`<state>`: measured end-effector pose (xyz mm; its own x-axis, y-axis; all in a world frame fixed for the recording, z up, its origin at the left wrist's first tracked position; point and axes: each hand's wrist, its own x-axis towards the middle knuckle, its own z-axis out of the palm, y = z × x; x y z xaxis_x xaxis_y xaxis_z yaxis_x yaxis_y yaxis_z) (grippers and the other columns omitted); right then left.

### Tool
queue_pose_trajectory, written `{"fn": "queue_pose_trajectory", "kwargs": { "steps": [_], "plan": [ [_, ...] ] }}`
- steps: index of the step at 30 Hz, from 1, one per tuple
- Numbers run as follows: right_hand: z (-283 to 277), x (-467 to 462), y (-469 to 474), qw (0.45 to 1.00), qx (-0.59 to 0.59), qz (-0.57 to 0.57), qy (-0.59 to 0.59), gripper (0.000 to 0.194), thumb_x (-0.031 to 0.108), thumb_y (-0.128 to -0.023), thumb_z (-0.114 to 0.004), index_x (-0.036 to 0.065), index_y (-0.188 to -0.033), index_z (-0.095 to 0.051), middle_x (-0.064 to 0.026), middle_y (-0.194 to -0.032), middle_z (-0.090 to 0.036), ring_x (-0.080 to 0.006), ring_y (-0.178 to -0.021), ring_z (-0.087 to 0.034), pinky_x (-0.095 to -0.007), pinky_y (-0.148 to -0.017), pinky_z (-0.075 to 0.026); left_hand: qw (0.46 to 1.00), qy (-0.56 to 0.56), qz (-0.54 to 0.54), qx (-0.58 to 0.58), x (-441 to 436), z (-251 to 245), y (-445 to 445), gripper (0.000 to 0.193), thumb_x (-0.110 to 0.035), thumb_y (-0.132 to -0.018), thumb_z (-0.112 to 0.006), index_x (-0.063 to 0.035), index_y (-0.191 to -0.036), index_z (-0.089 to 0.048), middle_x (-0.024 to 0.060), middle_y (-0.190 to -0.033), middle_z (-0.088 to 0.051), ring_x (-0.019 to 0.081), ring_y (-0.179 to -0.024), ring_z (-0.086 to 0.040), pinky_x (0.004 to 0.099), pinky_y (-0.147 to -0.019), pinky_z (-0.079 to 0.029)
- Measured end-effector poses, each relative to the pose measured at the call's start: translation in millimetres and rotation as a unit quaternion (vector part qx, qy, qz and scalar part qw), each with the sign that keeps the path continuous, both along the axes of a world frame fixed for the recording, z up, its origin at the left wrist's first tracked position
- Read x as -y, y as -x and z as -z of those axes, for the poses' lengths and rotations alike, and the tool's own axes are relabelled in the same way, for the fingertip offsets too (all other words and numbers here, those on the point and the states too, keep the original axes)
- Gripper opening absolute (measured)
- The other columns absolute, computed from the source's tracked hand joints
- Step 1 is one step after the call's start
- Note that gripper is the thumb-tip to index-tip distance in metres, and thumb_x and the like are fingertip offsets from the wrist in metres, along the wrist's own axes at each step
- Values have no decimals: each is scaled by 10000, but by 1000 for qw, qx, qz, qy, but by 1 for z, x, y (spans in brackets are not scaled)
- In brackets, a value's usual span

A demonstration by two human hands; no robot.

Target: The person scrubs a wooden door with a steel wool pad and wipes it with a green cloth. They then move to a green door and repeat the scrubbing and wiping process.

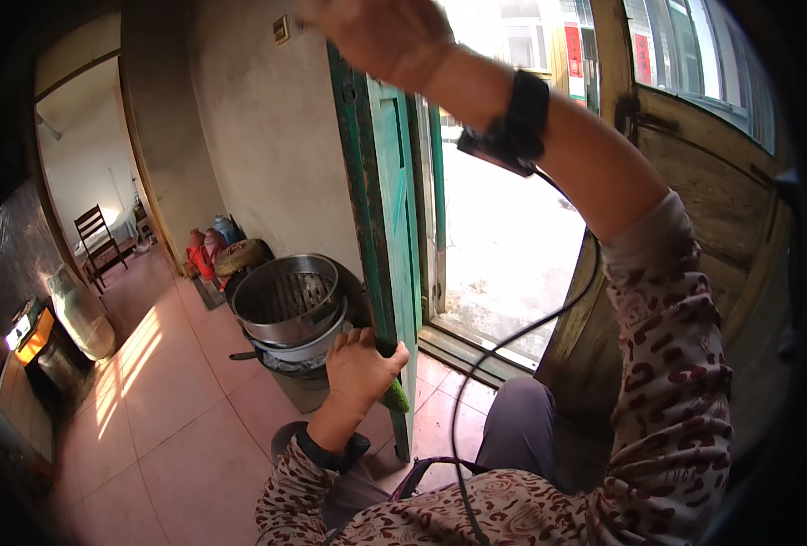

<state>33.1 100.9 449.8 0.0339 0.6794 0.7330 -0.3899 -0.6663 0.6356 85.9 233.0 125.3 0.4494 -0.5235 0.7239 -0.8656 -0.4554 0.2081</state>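
Observation:
My left hand (361,368) is closed around the edge of a green wooden door (391,205), thumb on one side and fingers on the other. A bright green fuzzy cloth or pad (396,397) shows below the palm, against the door; how it is held is hidden. My right hand (386,41) is raised high near the door's upper part. It is blurred and partly cut off by the top of the picture, so its grip is hidden. A dark strapped device (513,126) sits on the right wrist, and a black cable (513,338) hangs from it.
Behind the door stand a steel steamer pot (287,293) on a white basin (308,351), and red thermos flasks (202,256). A wall switch (281,31) is near my right hand. The doorway sill (465,358) and a wooden door leaf (690,184) lie to the right.

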Motion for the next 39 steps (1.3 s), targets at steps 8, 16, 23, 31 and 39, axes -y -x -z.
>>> {"fn": "queue_pose_trajectory", "kwargs": {
  "steps": [8, 16, 23, 31, 39],
  "plan": [
    [176, -4, 4, 982, -187, 37, 18, 34, 147, -800, -571, 174, -784, -557, -20, -800, -473, -107, -563, -475, -189, -360, -432, 1000, 13, -13, -5, -2, -3, 3, 377, -407, -675, -627, -46, -786, -627, 120, -790, -617, 319, -758, -581, 413, -685, -482],
    [83, -7, 8, 997, -78, 25, -7, 156, 131, -740, -587, 203, -878, -604, -44, -879, -511, -212, -678, -605, -287, -403, -487, 999, 46, -7, 25, -1, 4, -2, 365, -399, -683, -634, -38, -741, -618, 115, -735, -591, 312, -720, -573, 412, -655, -475],
    [190, -21, 19, 986, -157, -14, 47, 85, 167, -728, -599, 201, -692, -530, 7, -735, -451, -94, -547, -440, -185, -347, -379, 996, -40, -5, -75, -17, 32, 4, 503, -566, -721, -610, -92, -876, -672, 125, -745, -614, 313, -756, -601, 408, -677, -477],
    [146, 16, 16, 994, -70, -4, -88, 20, 119, -794, -541, 123, -781, -556, -112, -822, -510, -253, -656, -582, -332, -474, -476, 951, -131, 8, -281, -30, 70, 8, 580, -505, -625, -718, -30, -953, -656, 201, -821, -644, 353, -783, -628, 411, -679, -502],
    [259, 15, 18, 978, -194, -67, 24, 115, 157, -657, -600, 188, -697, -497, 18, -768, -461, -102, -557, -374, -183, -352, -316, 920, -173, 48, -348, -23, 103, 5, 632, -468, -640, -708, -73, -1117, -579, 183, -846, -650, 346, -829, -624, 408, -717, -491]
  ]
}}
